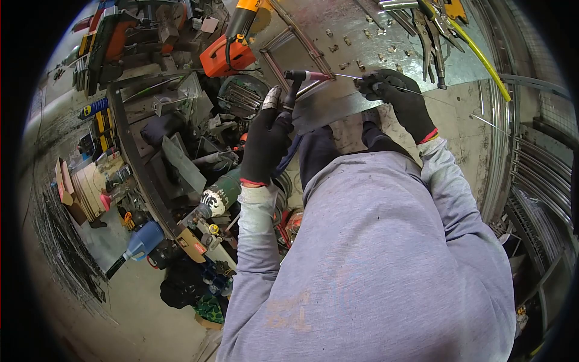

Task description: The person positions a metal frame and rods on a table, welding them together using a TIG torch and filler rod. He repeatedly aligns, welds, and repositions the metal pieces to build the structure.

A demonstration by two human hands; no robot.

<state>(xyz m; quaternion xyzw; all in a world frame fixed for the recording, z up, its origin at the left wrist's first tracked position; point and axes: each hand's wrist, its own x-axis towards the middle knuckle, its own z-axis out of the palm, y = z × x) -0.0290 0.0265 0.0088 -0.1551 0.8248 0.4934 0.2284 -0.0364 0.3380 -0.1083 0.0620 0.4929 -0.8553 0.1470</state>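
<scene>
My left hand, in a black glove with worn pale fingertips, is closed round the handle of a TIG welding torch. The torch's black head points right, ending in a pinkish-red nozzle. Across from it, my gloved right hand pinches a thin metal filler rod, whose end reaches toward the nozzle. Just beyond the torch lies a frame of square metal tubing, its near corner beside the nozzle. Both hands are over the near edge of a metal-topped table.
Small metal pieces are scattered on the tabletop. Locking pliers and a yellow bar lie at the right. An angle grinder and an orange box sit left. A gas cylinder is beside my left arm.
</scene>
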